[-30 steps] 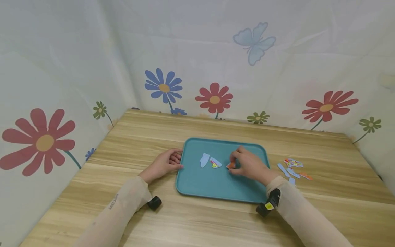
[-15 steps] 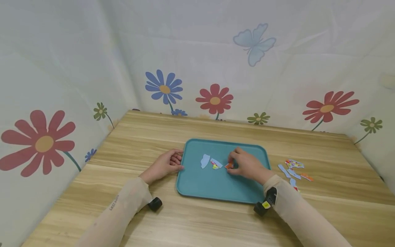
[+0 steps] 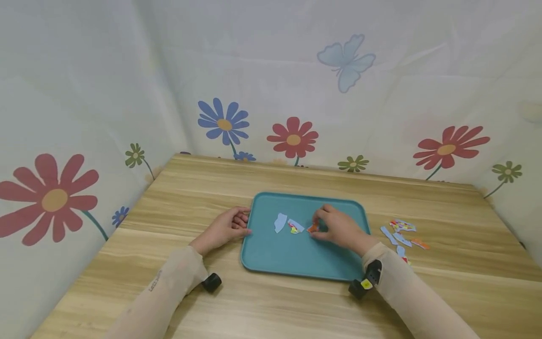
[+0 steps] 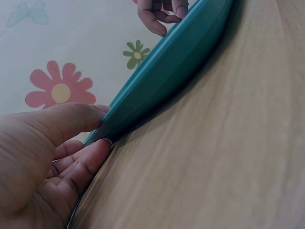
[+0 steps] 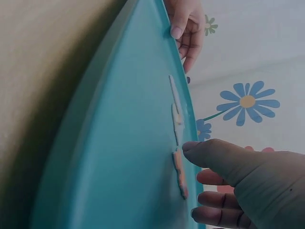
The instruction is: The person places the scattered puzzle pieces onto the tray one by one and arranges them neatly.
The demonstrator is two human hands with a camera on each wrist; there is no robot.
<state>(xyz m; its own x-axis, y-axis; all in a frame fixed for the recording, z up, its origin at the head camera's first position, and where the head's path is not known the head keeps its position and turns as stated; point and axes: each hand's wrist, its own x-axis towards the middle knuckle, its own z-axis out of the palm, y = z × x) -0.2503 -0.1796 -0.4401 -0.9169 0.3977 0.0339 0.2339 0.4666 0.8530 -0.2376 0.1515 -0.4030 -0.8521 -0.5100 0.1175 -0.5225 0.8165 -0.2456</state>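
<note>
My left hand (image 3: 223,230) holds the left edge of the blue-green tray (image 3: 275,261), thumb at the rim and fingers beneath it, as the left wrist view shows. Over the tray, my right hand (image 3: 340,229) has thumb and index finger about an orange puzzle piece (image 3: 312,228), which lies flat on the tray and is partly hidden. To its left lie a light blue piece with yellow and red marks (image 3: 295,226) and a plain light blue piece (image 3: 280,223). In the right wrist view the right thumb (image 5: 209,150) is by the upper end of the orange piece (image 5: 179,174).
Several more puzzle pieces (image 3: 403,226) lie in a loose group on the wooden table (image 3: 203,183), right of the tray. A flower-printed curtain (image 3: 271,61) hangs behind the table and along its sides.
The right hand has shifted slightly left over the tray, bringing the orange piece closer to the yellow-and-red marked one. The left hand stays at the tray's edge.
</note>
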